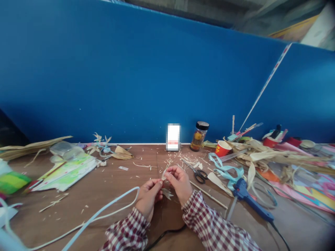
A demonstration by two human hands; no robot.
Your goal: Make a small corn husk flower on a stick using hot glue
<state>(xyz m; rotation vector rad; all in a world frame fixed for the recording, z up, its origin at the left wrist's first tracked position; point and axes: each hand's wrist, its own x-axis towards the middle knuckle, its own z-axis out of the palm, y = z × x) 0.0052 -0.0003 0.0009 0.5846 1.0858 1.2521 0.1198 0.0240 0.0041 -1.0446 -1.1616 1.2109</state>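
Observation:
Both hands meet over the middle of the brown table, thumbs and fingers pinched on a small pale piece of what looks like dried corn husk (164, 175). My left hand (148, 196) grips its lower left side, fingers curled under. From the upper right my right hand (179, 181) pinches the top of the same piece. Just below the hands a cut pale husk piece (167, 194) shows; whether it joins the held one I cannot tell. Black-handled scissors (200, 176) lie right of my right hand, among small husk scraps (171, 161).
A blue glue gun (252, 200), a light-blue ribbon (227, 170) and a thin stick (209, 195) lie at right. Behind stand a lidded jar (199, 136), a red paper cup (223, 148) and a blurred-out upright device (173, 137). A white cable (102, 212) crosses the left front.

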